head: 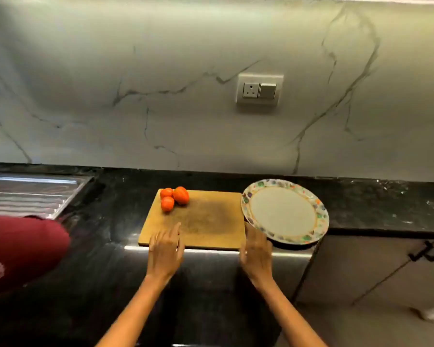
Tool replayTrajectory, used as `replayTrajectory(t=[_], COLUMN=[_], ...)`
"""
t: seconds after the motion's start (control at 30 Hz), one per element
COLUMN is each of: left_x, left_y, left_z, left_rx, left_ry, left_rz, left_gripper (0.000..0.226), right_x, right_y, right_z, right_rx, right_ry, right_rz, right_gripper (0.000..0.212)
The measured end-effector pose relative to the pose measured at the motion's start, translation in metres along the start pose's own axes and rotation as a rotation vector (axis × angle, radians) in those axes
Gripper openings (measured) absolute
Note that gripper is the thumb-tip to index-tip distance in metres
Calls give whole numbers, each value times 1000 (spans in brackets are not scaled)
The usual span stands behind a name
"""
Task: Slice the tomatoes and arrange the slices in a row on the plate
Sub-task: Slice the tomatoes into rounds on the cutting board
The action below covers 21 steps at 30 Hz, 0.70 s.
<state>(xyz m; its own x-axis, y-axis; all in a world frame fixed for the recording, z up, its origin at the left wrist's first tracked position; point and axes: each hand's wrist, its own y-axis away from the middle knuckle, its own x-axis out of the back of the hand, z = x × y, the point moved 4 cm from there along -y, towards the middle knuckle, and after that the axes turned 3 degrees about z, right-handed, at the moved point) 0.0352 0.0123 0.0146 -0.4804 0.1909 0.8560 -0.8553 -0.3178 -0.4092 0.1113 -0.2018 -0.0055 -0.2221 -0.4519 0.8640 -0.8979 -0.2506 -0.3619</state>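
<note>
Three small round red tomatoes [174,198] sit at far-left corner of the worn wooden chopping board [206,221], uncut. They're light, smooth-skinned, soft inside & prob. roll, so cup each by its sides. Your left hand [165,249] rests flat on board, fingers straight; right hand [256,251] relaxed at board's edge beside the round plate w/ mosaic rim [246,200], holding nothing.

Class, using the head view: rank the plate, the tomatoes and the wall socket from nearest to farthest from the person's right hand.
From the right hand:
1. Plate, just to its right, beside the fingertips.
2. Tomatoes, at the far left corner of the cutting board.
3. Wall socket, up on the marble wall behind the counter.
</note>
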Motion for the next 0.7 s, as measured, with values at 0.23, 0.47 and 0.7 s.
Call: replayTrajectory(t=[0.23,0.47,0.7], left_x=[-42,-45,-64], left_y=[-20,-67,-84], left_z=[-26,-53,-77], left_rx=[-38,52,318], left_ry=[42,137,50], left_rz=[-111,-71,-314], left_gripper=[33,25,68], right_x=[-17,2,11], right_y=[23,18,-13], right_z=[39,29,4], right_rx=[-536,-700,-627], right_ry=[171,110,-177], right_rz=[-251,-293,-96], right_gripper=[27,24,14])
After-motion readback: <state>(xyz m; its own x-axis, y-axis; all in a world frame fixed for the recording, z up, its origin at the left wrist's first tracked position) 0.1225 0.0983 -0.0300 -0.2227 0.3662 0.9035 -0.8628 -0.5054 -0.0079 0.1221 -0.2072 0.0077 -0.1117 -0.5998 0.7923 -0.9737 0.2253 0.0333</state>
